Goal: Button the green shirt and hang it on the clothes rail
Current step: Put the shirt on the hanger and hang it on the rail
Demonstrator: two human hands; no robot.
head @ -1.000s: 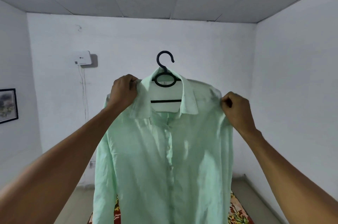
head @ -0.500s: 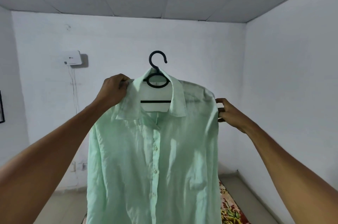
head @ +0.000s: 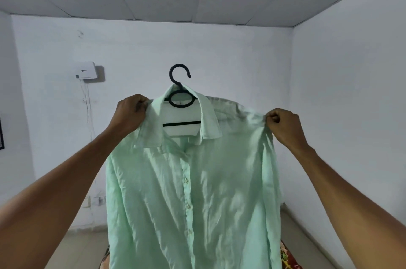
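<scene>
The pale green shirt [head: 197,192] hangs in front of me on a black plastic hanger [head: 180,93], its front buttoned down the placket and its collar spread. The hanger's hook points up, free in the air. My left hand [head: 129,112] is closed on the shirt's left shoulder beside the collar. My right hand [head: 283,126] pinches the right shoulder seam at the same height. No clothes rail is in view.
A white wall stands behind the shirt, with a small white box [head: 86,70] and a hanging cable at left. A picture frame edge [head: 1,134] shows at the far left. A patterned cloth [head: 287,257] lies low behind the shirt.
My right hand, which had loosened at the shoulder half a second ago, has closed again on the right shoulder seam. The shirt has shifted slightly right in view.
</scene>
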